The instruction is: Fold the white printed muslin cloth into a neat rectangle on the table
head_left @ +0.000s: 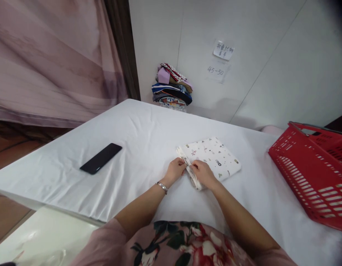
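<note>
A folded white cloth with small printed patterns [215,155] lies on the white-covered table [137,133], just ahead of me. My left hand [175,170] pinches the cloth's near-left edge, its fingers curled on the layered folds. My right hand [202,173] grips the same edge a little to the right, fingers closed over the layers. A silver bracelet [162,186] circles my left wrist. Both forearms reach out from a floral, pink-sleeved garment at the bottom of the view.
A black phone [101,158] lies flat on the table to the left. A red plastic basket [311,173] stands at the right edge. A stack of folded clothes [172,87] rests against the far wall. Pink curtains [54,59] hang on the left.
</note>
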{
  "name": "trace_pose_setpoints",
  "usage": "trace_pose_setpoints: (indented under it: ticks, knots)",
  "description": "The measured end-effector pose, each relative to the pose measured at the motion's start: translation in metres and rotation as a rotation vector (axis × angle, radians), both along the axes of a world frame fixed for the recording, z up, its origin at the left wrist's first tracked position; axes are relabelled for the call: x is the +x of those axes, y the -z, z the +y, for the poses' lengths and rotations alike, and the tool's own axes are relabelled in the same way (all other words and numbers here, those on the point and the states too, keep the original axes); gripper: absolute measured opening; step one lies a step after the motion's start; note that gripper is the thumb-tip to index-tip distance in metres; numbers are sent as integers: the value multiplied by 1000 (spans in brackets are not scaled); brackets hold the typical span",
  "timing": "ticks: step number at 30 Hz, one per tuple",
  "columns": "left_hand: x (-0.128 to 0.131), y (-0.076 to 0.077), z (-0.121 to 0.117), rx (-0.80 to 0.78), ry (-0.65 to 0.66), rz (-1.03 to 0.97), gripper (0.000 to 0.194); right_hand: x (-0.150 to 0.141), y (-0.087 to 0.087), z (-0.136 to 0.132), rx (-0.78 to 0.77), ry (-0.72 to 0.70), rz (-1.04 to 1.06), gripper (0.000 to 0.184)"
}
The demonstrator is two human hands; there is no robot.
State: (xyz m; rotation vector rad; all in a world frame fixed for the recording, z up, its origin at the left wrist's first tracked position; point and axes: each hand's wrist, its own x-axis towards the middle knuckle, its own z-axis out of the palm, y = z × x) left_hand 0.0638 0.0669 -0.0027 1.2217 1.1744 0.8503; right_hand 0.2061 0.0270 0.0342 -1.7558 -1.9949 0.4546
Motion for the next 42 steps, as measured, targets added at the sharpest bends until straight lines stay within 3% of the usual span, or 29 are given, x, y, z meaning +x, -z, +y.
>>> trace_pose_setpoints:
  ticks: [6, 14, 21, 33, 37, 42]
  knots:
    - [0, -3, -1, 1, -18, -53, 8, -7, 6, -1, 31, 26, -65, 16]
    - [0, 0, -2, -29, -18, -122, 9, -12, 2, -5, -23, 60, -235, 6]
    - [0, 5, -2, -16, -25, -102, 10, -8, -7, -2, -87, 55, -108, 15]
    - [1, 7, -3, 39, -57, -112, 16, -1, 5, -5, 5, 52, 138, 15]
    - [2, 9, -3, 57, -64, -130, 19, -2, 6, -5, 15, 31, 94, 15]
    - [0, 6, -5, 57, -59, -150, 21, -9, 4, -5, -33, 35, -102, 9]
